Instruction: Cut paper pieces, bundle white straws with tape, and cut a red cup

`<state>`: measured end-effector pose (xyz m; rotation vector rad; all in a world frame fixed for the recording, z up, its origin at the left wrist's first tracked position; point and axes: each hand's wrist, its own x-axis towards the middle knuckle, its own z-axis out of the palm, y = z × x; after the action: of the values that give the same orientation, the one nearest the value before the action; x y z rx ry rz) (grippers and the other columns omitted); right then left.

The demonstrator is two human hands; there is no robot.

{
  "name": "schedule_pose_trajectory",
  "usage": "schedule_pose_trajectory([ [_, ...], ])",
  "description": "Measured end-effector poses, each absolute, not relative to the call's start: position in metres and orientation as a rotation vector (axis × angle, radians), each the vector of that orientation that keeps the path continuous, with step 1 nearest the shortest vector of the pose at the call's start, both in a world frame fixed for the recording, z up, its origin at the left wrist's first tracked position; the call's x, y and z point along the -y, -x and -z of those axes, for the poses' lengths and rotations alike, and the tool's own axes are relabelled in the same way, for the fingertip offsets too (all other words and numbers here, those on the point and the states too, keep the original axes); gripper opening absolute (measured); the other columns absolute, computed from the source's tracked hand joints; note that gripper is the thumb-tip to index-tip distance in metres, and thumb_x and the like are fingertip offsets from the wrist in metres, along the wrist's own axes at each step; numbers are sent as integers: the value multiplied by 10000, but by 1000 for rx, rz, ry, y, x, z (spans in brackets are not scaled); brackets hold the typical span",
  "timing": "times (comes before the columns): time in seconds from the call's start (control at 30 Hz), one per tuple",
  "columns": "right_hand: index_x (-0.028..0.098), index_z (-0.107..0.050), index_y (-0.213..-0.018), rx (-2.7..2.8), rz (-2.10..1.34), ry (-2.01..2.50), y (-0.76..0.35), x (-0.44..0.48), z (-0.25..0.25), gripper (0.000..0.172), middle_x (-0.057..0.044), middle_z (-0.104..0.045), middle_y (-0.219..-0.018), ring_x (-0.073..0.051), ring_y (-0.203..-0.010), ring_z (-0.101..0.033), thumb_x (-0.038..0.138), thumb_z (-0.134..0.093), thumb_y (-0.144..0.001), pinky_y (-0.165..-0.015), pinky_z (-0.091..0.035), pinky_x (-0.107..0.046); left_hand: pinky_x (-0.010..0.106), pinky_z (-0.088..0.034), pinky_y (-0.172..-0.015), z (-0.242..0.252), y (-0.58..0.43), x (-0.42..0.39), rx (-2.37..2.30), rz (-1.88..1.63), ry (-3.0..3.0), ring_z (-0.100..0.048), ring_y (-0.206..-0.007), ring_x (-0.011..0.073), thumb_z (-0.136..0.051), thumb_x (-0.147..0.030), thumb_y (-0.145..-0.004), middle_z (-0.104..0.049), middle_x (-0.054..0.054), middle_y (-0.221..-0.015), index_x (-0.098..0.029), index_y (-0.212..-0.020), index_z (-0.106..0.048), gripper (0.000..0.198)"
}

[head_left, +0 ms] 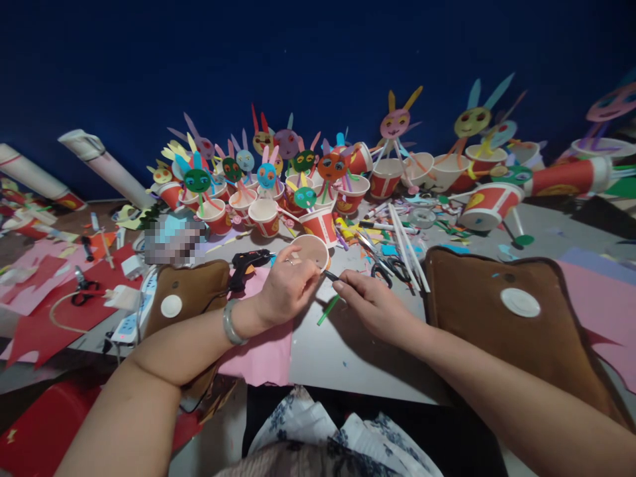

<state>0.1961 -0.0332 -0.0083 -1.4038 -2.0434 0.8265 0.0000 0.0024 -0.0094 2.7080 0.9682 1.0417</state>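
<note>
My left hand, with a ring and a bangle, is closed at the near edge of a paper cup. The cup's round pale end faces me; its wall is mostly hidden. Between the fingers and thumb of my right hand is a slim black pen, its end close to my left fingertips and the cup's rim. Whether it touches the cup, I cannot tell. A green paper strip shows just below the hands.
Red-and-white paper cups with rabbit-faced paper figures crowd the back. A black glue gun lies left, scissors and white strips right. Brown cushions flank the workspace. Pink paper lies beneath my left arm.
</note>
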Motion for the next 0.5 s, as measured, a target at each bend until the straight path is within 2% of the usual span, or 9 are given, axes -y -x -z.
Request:
schedule_pose_trajectory([
  [0.13, 209, -519, -796, 2223, -385, 1565, -198, 38, 15, 312, -9, -591, -595, -156, -523, -505, 396, -357, -987, -528, -223, -267, 431, -414, -1037, 9, 0, -2, -962, -1049, -2733, -516, -605, 135, -433, -241, -954, -531, -37, -638, -202, -770, -506, 201],
  [0.23, 192, -577, -842, 2318, -62, 1576, -200, 41, 19, 369, -37, -650, -621, -163, -503, -525, 404, -326, -1010, -513, -164, -285, 429, -414, -1032, 8, 0, -1, -949, -1064, -2724, -534, -611, 132, -433, -259, -961, -545, -37, -647, -200, -790, -517, 200],
  [0.33, 180, -600, -842, 2349, 147, 1515, -200, 41, 21, 385, -42, -670, -631, -165, -496, -539, 389, -331, -1021, -505, -153, -292, 428, -411, -1034, 7, 1, -2, -933, -1077, -2708, -547, -613, 128, -439, -261, -963, -555, -41, -648, -200, -802, -520, 191],
  [0.5, 178, -612, -799, 2358, 452, 1424, -202, 41, 19, 303, -32, -649, -612, -169, -503, -534, 281, -410, -1000, -537, -204, -303, 420, -404, -1043, 7, 1, -2, -919, -1115, -2651, -539, -612, 118, -464, -272, -968, -561, -49, -661, -198, -819, -525, 177],
])
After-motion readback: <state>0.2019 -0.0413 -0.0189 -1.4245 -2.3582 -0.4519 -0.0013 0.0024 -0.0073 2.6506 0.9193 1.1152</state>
